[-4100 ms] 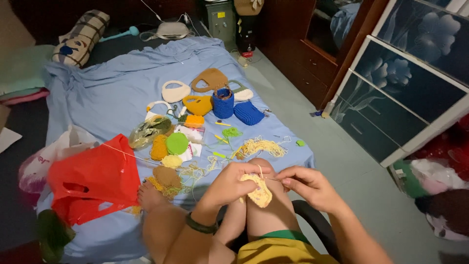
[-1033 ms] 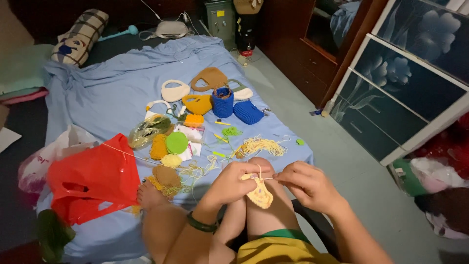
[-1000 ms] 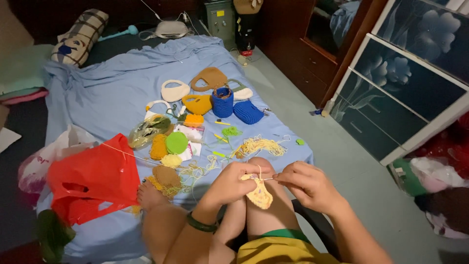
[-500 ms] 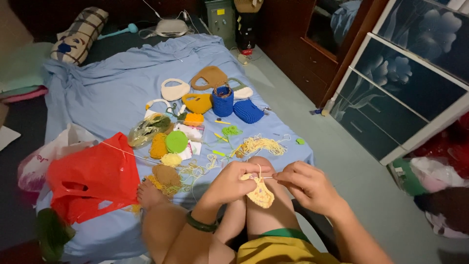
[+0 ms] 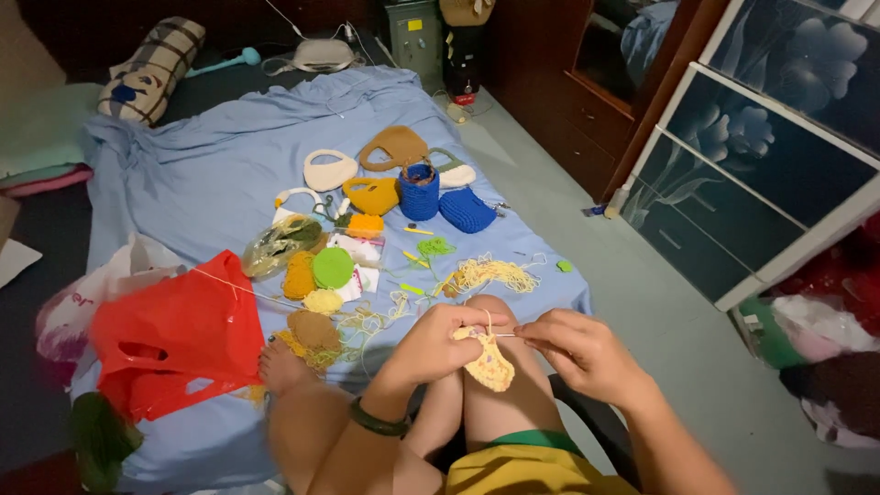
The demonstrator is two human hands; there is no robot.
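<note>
The left hand is curled with its fingers closed on the top edge of a small yellow crochet piece, which hangs down from those fingers over the person's raised knees. The right hand sits just to the right, its fingers pinched together on a thin crochet hook that runs across the small gap to the left fingers and meets the piece at its upper edge. A dark band circles the left wrist.

Beyond the fingers a blue sheet covers the bed. Just past the fingertips lies a loose heap of pale yellow yarn, and a yellow strand crosses toward a red plastic bag well off to the left of the left hand. Farther out from the fingers lie a green disc, a blue crochet cup, a flat blue pouch, a mustard bag, a brown bag and a cream bag. A bare foot rests on the sheet, left of the left hand. A dark cabinet with flower panels stands to the right, well away from the right fingers.
</note>
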